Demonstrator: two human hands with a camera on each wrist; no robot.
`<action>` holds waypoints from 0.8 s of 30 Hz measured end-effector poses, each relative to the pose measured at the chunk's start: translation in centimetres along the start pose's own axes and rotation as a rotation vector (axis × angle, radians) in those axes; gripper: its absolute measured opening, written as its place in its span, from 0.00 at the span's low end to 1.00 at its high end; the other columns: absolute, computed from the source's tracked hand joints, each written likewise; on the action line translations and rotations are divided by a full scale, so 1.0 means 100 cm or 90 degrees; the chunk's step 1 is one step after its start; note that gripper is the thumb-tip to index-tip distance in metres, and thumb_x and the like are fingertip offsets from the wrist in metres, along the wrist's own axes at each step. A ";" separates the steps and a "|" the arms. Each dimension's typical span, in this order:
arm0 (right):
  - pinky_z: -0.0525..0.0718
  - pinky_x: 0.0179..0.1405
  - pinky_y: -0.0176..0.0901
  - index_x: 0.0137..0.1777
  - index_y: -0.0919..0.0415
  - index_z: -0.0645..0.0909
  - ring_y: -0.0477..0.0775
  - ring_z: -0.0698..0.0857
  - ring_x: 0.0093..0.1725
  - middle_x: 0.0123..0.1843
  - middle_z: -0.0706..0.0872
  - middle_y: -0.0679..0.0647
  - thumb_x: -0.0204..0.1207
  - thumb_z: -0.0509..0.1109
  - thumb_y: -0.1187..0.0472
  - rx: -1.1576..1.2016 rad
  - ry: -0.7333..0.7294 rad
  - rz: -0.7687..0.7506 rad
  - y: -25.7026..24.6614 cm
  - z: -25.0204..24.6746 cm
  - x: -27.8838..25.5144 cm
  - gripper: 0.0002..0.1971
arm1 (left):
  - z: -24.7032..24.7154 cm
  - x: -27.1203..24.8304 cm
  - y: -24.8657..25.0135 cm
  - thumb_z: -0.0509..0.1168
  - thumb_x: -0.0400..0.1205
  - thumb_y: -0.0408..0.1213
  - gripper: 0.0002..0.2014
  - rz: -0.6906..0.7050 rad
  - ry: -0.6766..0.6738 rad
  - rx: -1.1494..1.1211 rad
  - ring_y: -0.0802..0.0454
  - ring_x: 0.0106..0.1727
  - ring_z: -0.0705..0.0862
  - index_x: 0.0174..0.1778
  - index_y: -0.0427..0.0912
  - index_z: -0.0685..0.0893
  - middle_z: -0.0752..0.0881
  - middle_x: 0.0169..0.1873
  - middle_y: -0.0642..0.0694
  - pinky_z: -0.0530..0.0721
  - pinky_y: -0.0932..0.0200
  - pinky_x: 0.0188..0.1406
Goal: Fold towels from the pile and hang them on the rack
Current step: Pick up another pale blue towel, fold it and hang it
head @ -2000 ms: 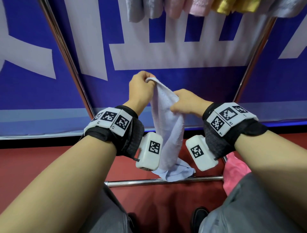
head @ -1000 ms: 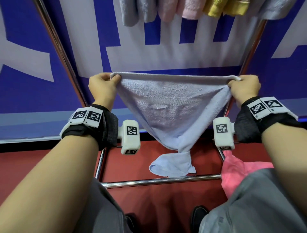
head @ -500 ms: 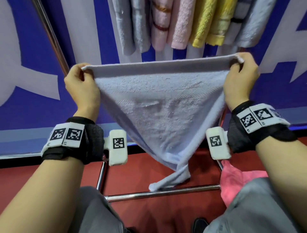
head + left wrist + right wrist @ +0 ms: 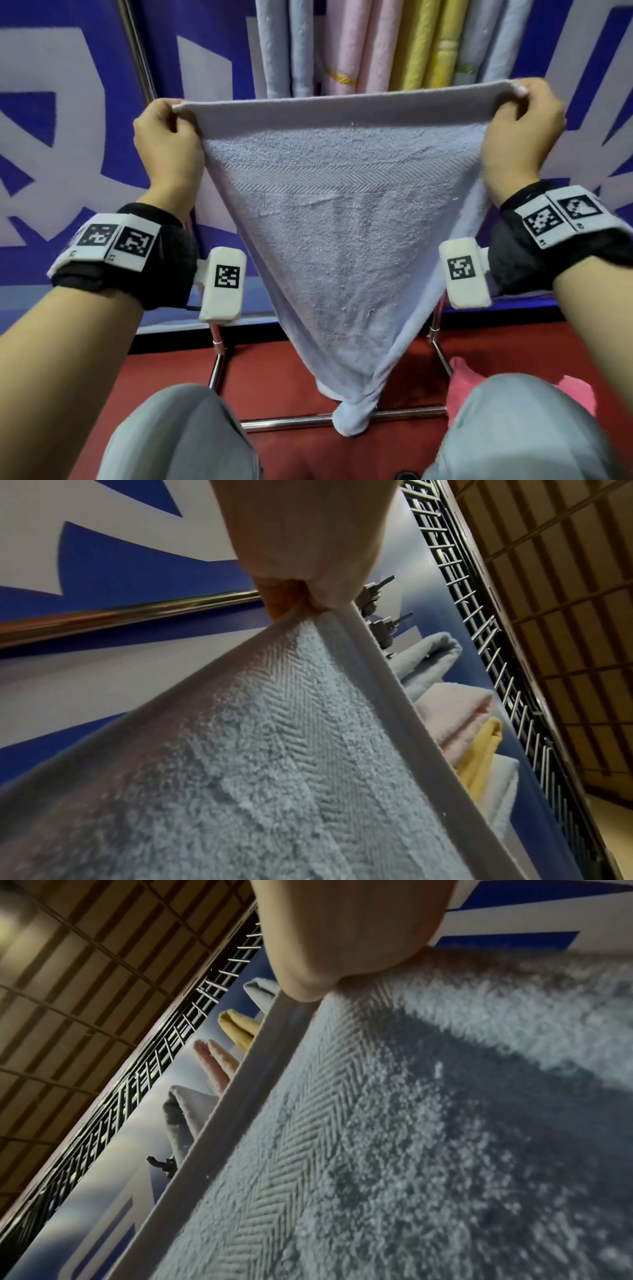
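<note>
The blue and white banner wall (image 4: 85, 144) fills the space beyond both grips, its lettering cut off at every edge so nothing can be read. Overhead, the wrist views catch a slatted ceiling (image 4: 565, 593) and a dark wire grille (image 4: 496, 674), both blurred. Below the grips lies red floor (image 4: 281, 383), partly hidden by the person's grey-trousered knees (image 4: 178, 442).

The light blue towel (image 4: 342, 240) hangs stretched between the two grips, its top hem taut and level, its body narrowing downward to a twisted, bunched tip that reaches the rack's low crossbar (image 4: 291, 422); whether the tip rests on the bar or only passes in front of it cannot be told. The towel hides the lower ends of the hanging towels (image 4: 373, 48) beyond it: blue, pink, yellow and pale ones, their tops cut off by the frame. The rack upright (image 4: 138, 58) rises just outside the left grip; the right upright is mostly covered by towel and wrist.

A pink towel (image 4: 460, 373) lies below the right grip, largely hidden behind the right knee.

The left hand (image 4: 168, 150) pinches the towel's left top corner between thumb and curled fingers. The right hand (image 4: 520, 137) pinches the right top corner likewise.
</note>
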State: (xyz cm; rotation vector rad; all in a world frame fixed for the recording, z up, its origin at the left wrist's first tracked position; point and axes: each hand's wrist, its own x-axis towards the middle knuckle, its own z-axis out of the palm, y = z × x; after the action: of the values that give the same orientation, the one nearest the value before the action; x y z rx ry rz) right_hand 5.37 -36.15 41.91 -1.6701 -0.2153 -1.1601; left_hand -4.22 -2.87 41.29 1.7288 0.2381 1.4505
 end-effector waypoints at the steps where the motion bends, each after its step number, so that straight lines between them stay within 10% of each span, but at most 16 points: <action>1: 0.68 0.42 0.24 0.54 0.67 0.82 0.44 0.75 0.46 0.53 0.87 0.61 0.77 0.53 0.67 -0.001 0.004 0.001 -0.004 -0.003 0.004 0.16 | -0.002 0.003 0.005 0.56 0.79 0.34 0.10 0.005 0.001 -0.013 0.66 0.36 0.77 0.44 0.42 0.83 0.79 0.32 0.60 0.75 0.72 0.37; 9: 0.66 0.39 0.21 0.57 0.68 0.81 0.42 0.74 0.49 0.49 0.82 0.54 0.78 0.53 0.65 -0.014 0.024 -0.003 -0.029 -0.023 0.038 0.17 | -0.007 0.026 0.056 0.54 0.79 0.32 0.15 0.054 -0.012 -0.044 0.68 0.36 0.77 0.33 0.58 0.75 0.79 0.33 0.61 0.75 0.72 0.38; 18: 0.68 0.37 0.30 0.54 0.67 0.84 0.45 0.73 0.46 0.44 0.77 0.52 0.79 0.56 0.64 -0.030 -0.040 0.037 -0.017 -0.027 0.040 0.15 | 0.002 0.028 0.052 0.56 0.79 0.32 0.10 0.035 -0.049 -0.005 0.67 0.31 0.73 0.37 0.47 0.81 0.77 0.29 0.59 0.71 0.72 0.29; 24: 0.61 0.24 0.37 0.33 0.61 0.75 0.44 0.64 0.31 0.33 0.66 0.52 0.77 0.60 0.61 -0.017 -0.111 0.096 -0.006 -0.022 0.034 0.11 | 0.000 0.023 0.044 0.58 0.78 0.33 0.09 0.001 -0.080 0.052 0.60 0.26 0.70 0.37 0.41 0.83 0.74 0.23 0.54 0.70 0.65 0.23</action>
State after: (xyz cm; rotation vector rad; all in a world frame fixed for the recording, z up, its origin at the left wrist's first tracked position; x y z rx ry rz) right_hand 5.52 -38.95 44.88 -1.7798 -0.1793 -0.9097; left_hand -5.08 -4.19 45.99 1.8788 0.2303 1.3442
